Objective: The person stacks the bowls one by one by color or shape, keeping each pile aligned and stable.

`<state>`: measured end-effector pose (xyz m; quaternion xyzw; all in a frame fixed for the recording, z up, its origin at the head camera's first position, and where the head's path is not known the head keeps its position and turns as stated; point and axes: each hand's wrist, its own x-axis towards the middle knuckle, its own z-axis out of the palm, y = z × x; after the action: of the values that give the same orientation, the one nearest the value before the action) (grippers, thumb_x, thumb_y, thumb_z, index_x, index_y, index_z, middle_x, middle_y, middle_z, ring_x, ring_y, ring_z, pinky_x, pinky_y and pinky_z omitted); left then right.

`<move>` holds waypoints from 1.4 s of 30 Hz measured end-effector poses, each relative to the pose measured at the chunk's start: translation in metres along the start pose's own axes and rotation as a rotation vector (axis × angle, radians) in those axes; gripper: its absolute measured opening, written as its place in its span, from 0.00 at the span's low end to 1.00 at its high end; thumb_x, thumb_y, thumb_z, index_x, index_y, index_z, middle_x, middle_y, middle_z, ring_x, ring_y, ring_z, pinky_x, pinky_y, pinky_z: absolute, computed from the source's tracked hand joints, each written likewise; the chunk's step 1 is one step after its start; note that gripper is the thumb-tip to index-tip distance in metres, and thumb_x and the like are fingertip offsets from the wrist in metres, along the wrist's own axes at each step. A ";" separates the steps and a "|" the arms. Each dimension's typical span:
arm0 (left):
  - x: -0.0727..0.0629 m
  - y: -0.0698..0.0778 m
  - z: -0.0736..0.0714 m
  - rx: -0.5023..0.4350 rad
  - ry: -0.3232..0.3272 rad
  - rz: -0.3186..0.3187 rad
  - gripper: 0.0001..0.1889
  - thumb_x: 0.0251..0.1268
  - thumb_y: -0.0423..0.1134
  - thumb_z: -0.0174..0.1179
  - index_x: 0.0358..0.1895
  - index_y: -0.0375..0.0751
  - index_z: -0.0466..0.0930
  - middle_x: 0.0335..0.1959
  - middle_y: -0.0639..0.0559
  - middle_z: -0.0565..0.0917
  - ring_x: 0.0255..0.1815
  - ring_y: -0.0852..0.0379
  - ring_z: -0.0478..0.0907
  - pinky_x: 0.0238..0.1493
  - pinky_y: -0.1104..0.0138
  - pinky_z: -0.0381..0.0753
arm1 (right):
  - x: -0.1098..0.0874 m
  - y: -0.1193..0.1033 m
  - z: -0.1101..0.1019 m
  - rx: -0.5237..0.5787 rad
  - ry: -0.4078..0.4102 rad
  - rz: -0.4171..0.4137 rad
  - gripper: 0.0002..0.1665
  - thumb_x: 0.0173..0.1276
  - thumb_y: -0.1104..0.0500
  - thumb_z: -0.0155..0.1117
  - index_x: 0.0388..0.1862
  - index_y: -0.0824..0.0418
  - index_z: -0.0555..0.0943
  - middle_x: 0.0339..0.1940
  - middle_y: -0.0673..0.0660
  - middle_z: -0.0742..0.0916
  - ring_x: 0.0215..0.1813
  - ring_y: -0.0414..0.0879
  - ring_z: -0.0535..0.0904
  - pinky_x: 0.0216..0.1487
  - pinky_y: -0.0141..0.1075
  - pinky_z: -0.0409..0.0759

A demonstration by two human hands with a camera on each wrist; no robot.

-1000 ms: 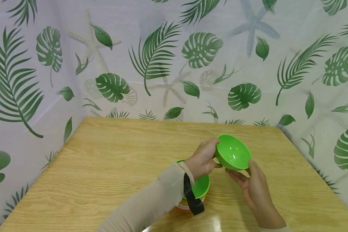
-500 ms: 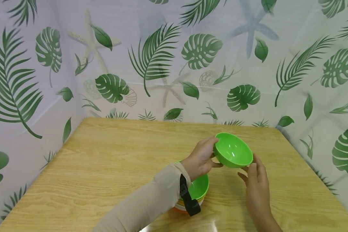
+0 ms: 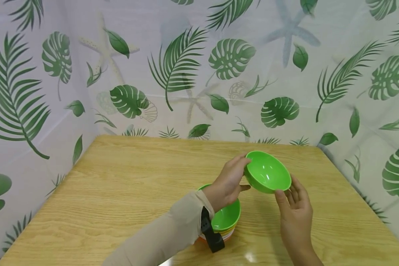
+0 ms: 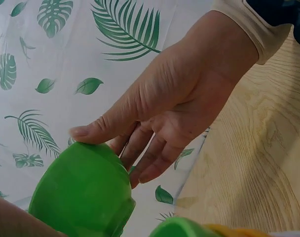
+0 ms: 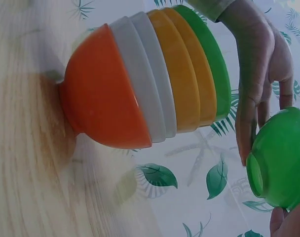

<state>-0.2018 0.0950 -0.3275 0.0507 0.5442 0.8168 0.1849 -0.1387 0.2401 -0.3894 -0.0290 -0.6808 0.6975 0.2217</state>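
Note:
A glossy green bowl [image 3: 267,171] is held above the table, tilted so its inside faces the head camera. My left hand [image 3: 227,183] grips its left side, thumb over the rim and fingers under the outside. On the lower right, my right hand [image 3: 296,220] holds the rim between thumb and fingers. Below the left forearm stands a stack of nested bowls with another green bowl [image 3: 227,216] on top, partly hidden by that arm. The right wrist view shows the stack from the side: an orange bowl [image 5: 100,89] at the bottom, then white, yellow and green ones.
The wood-grain table [image 3: 136,173] spreads out on both sides of the stack. White cloth [image 3: 186,55] printed with green leaves and starfish hangs behind it and along both sides. A black strap [image 3: 211,231] circles the left wrist, close over the stack.
The right hand has shifted its hold: its fingers moved from under the bowl to behind the rim, its thumb to the lower edge. The bowl has risen slightly.

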 end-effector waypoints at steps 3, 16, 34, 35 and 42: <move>-0.003 0.001 -0.003 0.047 -0.011 0.044 0.23 0.75 0.40 0.44 0.70 0.41 0.63 0.72 0.49 0.62 0.75 0.49 0.53 0.71 0.48 0.57 | -0.001 -0.002 0.000 -0.001 0.009 0.009 0.33 0.73 0.62 0.55 0.73 0.60 0.58 0.72 0.60 0.66 0.70 0.48 0.65 0.59 0.21 0.71; -0.023 0.005 -0.022 0.331 -0.261 0.207 0.35 0.73 0.42 0.52 0.77 0.44 0.46 0.75 0.52 0.56 0.74 0.58 0.54 0.71 0.61 0.59 | -0.001 -0.012 0.000 -0.005 -0.029 -0.028 0.29 0.75 0.57 0.49 0.74 0.56 0.61 0.74 0.55 0.64 0.71 0.44 0.65 0.63 0.25 0.68; -0.047 0.018 -0.037 0.714 -0.168 0.530 0.35 0.63 0.40 0.64 0.71 0.40 0.60 0.70 0.49 0.67 0.68 0.55 0.66 0.61 0.68 0.73 | -0.010 -0.014 0.006 0.190 -0.120 -0.093 0.34 0.71 0.72 0.50 0.74 0.62 0.59 0.75 0.59 0.62 0.63 0.39 0.74 0.61 0.26 0.70; -0.048 0.019 -0.038 0.724 -0.160 0.536 0.35 0.63 0.40 0.64 0.71 0.40 0.60 0.70 0.50 0.67 0.68 0.55 0.66 0.60 0.68 0.73 | -0.010 -0.014 0.007 0.199 -0.126 -0.094 0.34 0.71 0.73 0.50 0.74 0.62 0.58 0.75 0.59 0.62 0.64 0.39 0.73 0.61 0.27 0.70; -0.052 0.019 -0.048 0.717 -0.147 0.535 0.32 0.62 0.41 0.65 0.67 0.41 0.61 0.67 0.52 0.69 0.67 0.57 0.67 0.63 0.62 0.72 | -0.012 -0.015 0.013 0.238 -0.170 -0.107 0.33 0.71 0.75 0.49 0.74 0.65 0.58 0.73 0.57 0.66 0.66 0.40 0.71 0.63 0.29 0.69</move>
<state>-0.1717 0.0276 -0.3234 0.3084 0.7458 0.5900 -0.0237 -0.1288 0.2232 -0.3773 0.0928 -0.6103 0.7604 0.2019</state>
